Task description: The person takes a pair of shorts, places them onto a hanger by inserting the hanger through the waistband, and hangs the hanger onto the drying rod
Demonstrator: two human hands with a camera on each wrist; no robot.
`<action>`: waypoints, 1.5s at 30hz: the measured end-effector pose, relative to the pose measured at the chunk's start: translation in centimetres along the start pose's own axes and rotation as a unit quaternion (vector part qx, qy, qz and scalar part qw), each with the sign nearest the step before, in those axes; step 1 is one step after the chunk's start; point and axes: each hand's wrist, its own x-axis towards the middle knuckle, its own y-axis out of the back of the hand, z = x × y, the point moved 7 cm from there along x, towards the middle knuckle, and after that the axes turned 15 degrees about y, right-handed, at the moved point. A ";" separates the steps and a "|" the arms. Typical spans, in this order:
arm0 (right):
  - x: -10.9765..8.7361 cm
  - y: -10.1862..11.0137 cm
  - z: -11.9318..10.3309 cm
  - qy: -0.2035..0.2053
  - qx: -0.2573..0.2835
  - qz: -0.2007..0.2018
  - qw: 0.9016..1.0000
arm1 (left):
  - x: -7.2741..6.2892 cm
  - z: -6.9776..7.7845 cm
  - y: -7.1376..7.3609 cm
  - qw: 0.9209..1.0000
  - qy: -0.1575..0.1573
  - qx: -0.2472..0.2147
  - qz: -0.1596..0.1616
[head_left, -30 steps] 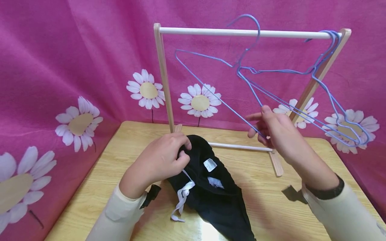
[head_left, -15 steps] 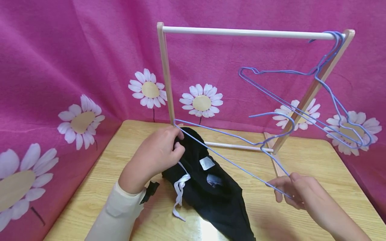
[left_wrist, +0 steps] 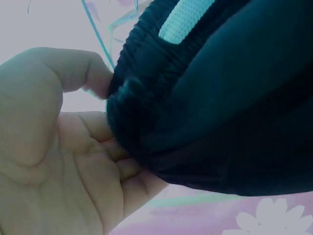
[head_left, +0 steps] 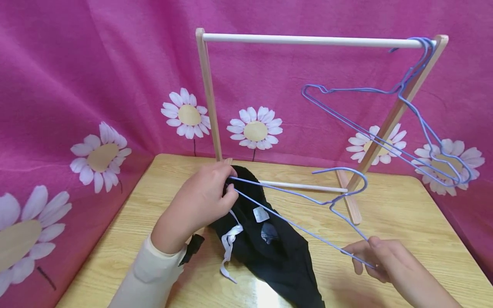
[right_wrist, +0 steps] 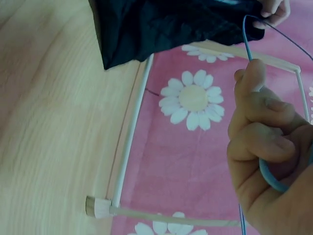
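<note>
My left hand [head_left: 196, 203] pinches the gathered elastic waistband of black drawstring pants [head_left: 285, 265]. A white drawstring [head_left: 228, 244] hangs in a knot from their front, and a pale label [head_left: 260, 214] shows inside the waist. In the left wrist view the thumb and fingers of the left hand [left_wrist: 73, 147] lie on either side of the waistband edge. At the lower right, my right hand [head_left: 396, 261] grips one corner of a blue wire hanger [head_left: 332, 202]. The hanger stretches tilted over the pants, its far corner hidden at the left fingers and waist opening.
Behind the hands stands a wooden rack with a white top rail [head_left: 308, 39]. Other blue wire hangers [head_left: 408, 83] hang together at its right end. Pink cloth with daisies [head_left: 115, 64] surrounds the wooden table [head_left: 127, 239].
My right hand has brought the hanger down from in front of the rack's rail, bringing its far corner to the pants' waist. The left hand stays nearly in place on the waistband.
</note>
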 end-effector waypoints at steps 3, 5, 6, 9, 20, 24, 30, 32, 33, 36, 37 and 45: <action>0.3 -0.5 0.1 -0.005 0.011 0.008 1.000 | -0.5 0.9 -0.3 0.999 -0.027 0.026 0.007; 0.4 -0.8 0.2 -0.012 0.016 0.013 1.000 | -0.8 1.4 -0.5 0.998 -0.043 0.047 0.007; 0.4 -0.9 0.2 -0.013 0.015 0.015 1.000 | -1.0 1.6 -0.6 0.997 -0.054 0.058 0.008; 0.6 -1.2 0.0 -0.011 0.012 0.019 1.000 | -1.5 2.5 -0.9 0.993 -0.089 0.081 0.003; 0.9 -2.3 1.1 -0.027 0.065 0.029 0.997 | -3.0 4.8 -1.2 0.974 -0.205 0.094 0.039; 1.4 -2.7 0.7 -0.027 0.076 0.015 0.997 | -3.4 5.2 -0.9 0.964 -0.244 0.067 0.076; 2.0 -2.9 0.1 -0.034 0.107 -0.046 0.993 | -3.6 5.8 -0.7 0.960 -0.269 0.033 0.065; 1.9 -2.7 -0.4 0.012 0.178 -0.101 0.979 | -3.7 5.8 -0.4 0.958 -0.279 0.015 0.072; 2.0 -2.5 -0.8 0.050 0.228 -0.131 0.964 | -3.8 5.8 -0.1 0.956 -0.284 0.006 0.080; 2.4 -1.4 -2.0 0.185 0.395 -0.205 0.876 | -4.2 5.8 0.8 0.949 -0.296 -0.020 0.103; 2.5 -1.1 -2.0 0.210 0.453 -0.217 0.839 | -4.3 5.8 1.1 0.947 -0.300 -0.029 0.109; 5.7 -3.8 -0.8 0.272 0.295 -0.048 0.915 | -5.0 5.7 2.2 0.939 -0.309 -0.068 0.138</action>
